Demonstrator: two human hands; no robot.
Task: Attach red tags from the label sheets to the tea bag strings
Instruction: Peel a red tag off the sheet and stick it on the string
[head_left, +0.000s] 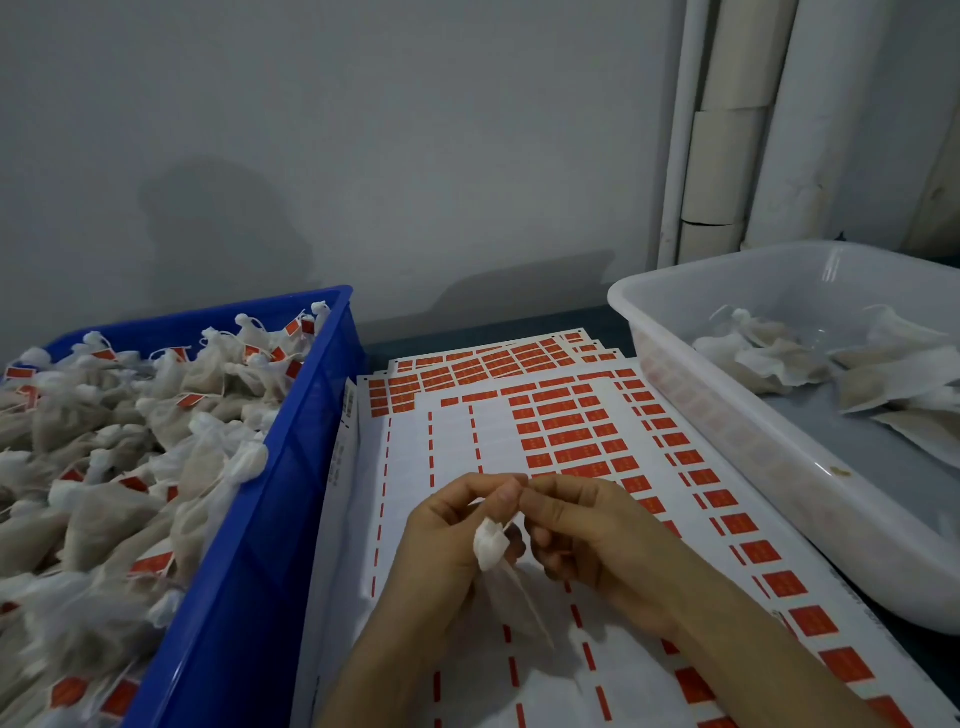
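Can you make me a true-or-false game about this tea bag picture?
1. The blue plastic crate is heaped with tea bags wearing red tags. True.
2. The white plastic tub holds more bags than the crate. False: it holds only a few.
3. The left hand and right hand hold one small white tea bag above the white label sheets. True.
4. The top sheet is full of red tags. False: much of it is peeled bare.
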